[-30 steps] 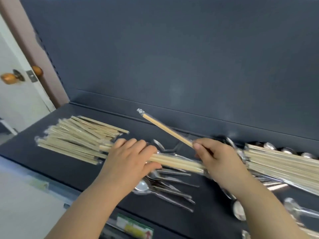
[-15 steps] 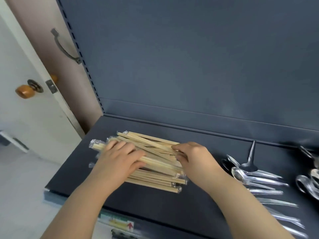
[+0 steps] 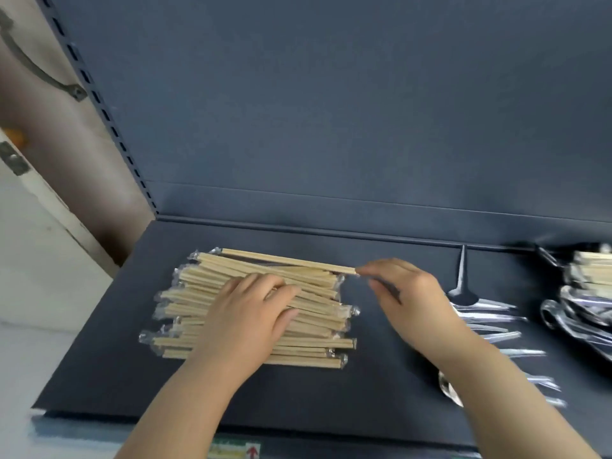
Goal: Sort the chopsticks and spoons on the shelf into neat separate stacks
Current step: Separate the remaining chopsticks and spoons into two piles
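Since 0.5 s ago the R hand (image 3: 407,293) has come off the stack's right side & now sits just beyond it. Nearest: price label (image 3: 231,450) on the front lip of the shelf (image 3: 132,376). L hand (image 3: 251,316) lies palm down, fingers straight & close together, pressing the middle of the chopstick stack (image 3: 318,342), gripping nothing. Stack = wrapped wooden pairs, roughly parallel, on the shelf's left half. R hand: fingers curled, thumb & forefinger tips pinch the right end of the rear chopstick (image 3: 284,260), which lies slightly skewed along the stack's far edge. Right of the R forearm: spoons (image 3: 490,316) in a row, partly hidden by the arm. Far right, blurred: 2nd bundle (image 3: 589,276) of chopsticks among more spoons. Behind: dark back panel (image 3: 331,127). Left: brownish surface w/ a curved handle (image 3: 74,91) & a white door (image 3: 33,260).
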The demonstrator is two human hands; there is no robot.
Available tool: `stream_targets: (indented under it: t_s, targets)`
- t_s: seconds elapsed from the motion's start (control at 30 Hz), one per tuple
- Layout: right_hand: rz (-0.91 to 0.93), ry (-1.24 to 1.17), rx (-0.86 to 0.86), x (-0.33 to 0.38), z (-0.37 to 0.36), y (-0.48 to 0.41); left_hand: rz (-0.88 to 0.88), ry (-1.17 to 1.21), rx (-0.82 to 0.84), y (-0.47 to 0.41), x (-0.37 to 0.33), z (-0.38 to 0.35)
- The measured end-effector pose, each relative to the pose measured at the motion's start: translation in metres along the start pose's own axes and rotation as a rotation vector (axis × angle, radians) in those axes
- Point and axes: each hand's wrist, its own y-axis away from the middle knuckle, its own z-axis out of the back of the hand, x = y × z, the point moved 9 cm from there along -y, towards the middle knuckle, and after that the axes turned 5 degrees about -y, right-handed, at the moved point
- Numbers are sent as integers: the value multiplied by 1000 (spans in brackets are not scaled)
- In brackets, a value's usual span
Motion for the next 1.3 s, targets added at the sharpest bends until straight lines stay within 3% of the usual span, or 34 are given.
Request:
stream_targets:
  t_s: [0.23,0.33,0.43,0.5,0.6,0.67,0.83,1.03,1.17,1.3]
  targets:
    - [-267,96,-170,-85,94,32,-136,83,-88,-43,-78,2]
    - [-373,158,-125,-124,118,34,-177,79,-89,-58,-109,-1]
    - [-366,216,-63,-152,126,20,-187,72,-65,-68,-136,-6]
    - [-346,276,81,-168,111,3,-179,61,-29,-73,-153,-11]
    - [-332,415,469,-196,69,-8,-137,35,23,-78,-172,-17]
    - [-267,509,560,-209,60,-6,-94,9,45,-81,-180,-20]
    - [111,595,347,-183,75,12,5,-24,50,-88,-191,-24]
    - [150,196,368,-165,76,44,80,-73,3,-105,-211,-15]
    - [73,93,183,-182,128,63,17,-34,17,-118,-244,-23]
    - [-194,114,-13,-246,203,98,-54,44,57,-133,-287,-44]
